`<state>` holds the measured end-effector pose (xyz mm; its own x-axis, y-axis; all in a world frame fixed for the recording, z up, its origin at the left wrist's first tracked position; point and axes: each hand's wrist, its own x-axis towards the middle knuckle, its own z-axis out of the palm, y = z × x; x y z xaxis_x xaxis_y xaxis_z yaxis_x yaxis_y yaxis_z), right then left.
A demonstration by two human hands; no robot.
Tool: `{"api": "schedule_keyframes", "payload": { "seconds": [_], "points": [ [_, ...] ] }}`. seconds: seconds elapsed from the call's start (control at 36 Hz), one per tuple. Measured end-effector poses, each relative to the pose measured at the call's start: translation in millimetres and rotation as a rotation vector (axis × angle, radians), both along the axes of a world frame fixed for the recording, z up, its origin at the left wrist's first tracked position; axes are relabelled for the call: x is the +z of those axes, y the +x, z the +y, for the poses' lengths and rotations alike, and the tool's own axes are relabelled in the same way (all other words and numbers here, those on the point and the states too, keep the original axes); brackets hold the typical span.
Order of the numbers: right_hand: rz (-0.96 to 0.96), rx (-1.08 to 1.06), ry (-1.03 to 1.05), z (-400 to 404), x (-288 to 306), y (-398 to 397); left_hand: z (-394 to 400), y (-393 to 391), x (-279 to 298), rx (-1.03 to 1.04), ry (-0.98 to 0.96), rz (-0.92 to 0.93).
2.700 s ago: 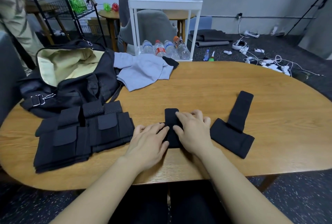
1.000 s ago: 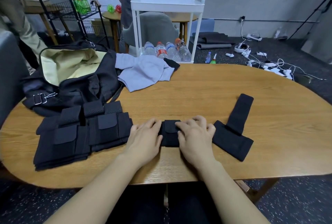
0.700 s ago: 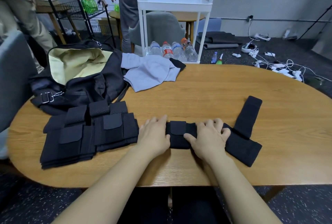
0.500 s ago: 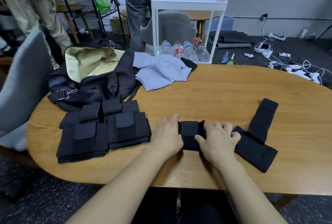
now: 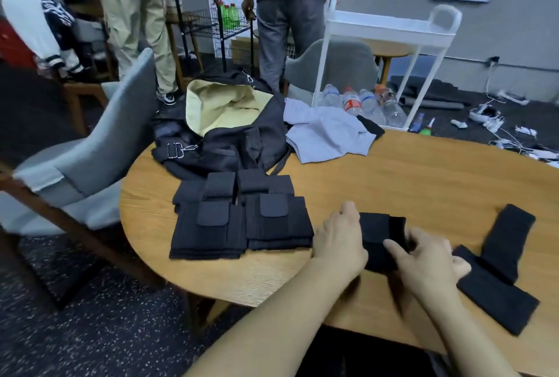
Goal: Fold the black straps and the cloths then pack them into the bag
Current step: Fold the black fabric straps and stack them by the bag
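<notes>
A: Camera has swung left since half a second back, and both hands have gone from pressing the folded strap flat to taking hold of it; the far edge now looks raised off the table

B: Grip state?

A: Left hand is curled round the strap's left end, thumb side up, knuckles toward the camera. Right hand pinches the right end, thumb across the top face, other fingers hidden behind. Motion blur there, so I can't see how far under they reach

B: Why held at both ends?

A: My guess: it stops the fold springing open while it gets carried. Forearms converge from bottom of frame, wrists roughly level

B: Where's everything else relative to that grip?

A: Left of it, just beside the left hand: stack of folded straps, flaps up, squared off, probably staged for packing. Beyond that stack, up-left: bag, mouth open, pale lining showing, ready to load. Further back, right of the bag: grey cloth, crumpled, not folded yet. Right of the grip, close to the right hand: unfolded strap, lying in an L shape

B: Progress?

A: Roughly midway, I'd say. One strap and the cloth still to fold, nothing visibly in the bag
</notes>
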<state>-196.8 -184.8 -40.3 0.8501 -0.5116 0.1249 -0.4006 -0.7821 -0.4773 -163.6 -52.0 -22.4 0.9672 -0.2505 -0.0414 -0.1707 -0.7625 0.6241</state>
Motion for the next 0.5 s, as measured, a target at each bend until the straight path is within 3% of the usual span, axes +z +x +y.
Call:
{"api": "schedule_keyframes", "payload": {
  "seconds": [0.31,0.5],
  "points": [
    [-0.143,0.181,0.197,64,35,28,93,10,37,0.096,-0.175,-0.174],
    [-0.079,0.322,0.089,153,29,36,193,9,25,0.284,-0.184,-0.148]
  ]
}}
